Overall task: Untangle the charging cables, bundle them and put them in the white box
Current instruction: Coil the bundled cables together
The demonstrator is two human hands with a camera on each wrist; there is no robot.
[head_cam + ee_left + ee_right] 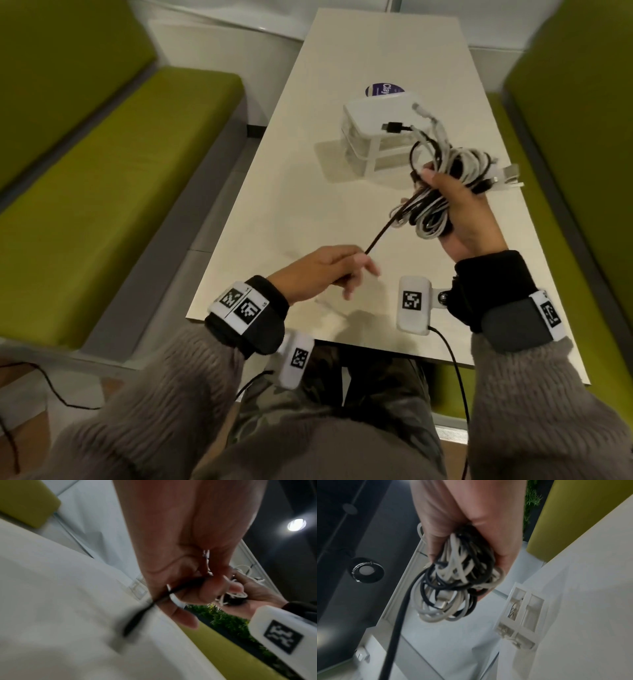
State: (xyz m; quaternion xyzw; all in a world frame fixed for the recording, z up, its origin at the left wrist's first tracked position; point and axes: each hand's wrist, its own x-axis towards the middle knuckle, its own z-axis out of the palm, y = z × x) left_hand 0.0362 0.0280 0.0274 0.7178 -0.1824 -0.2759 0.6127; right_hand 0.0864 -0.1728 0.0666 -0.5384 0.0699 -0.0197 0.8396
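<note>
1. Two bare hands are showing above the table's near edge: the left hand (322,270) and the right hand (459,212).
2. One tangled clump of black and white charging cables (445,174) is sitting in a single fist; how many separate cables it contains cannot be told.
3. One white plastic box with translucent drawers (373,137) is standing toward the long cream rectangular table's (308,192) far right.
4. One round purple sticker (383,89) is lying just behind that box.
5. Two green upholstered benches are flanking the table's long edges, one (113,178) left, one (582,171) right.
</note>
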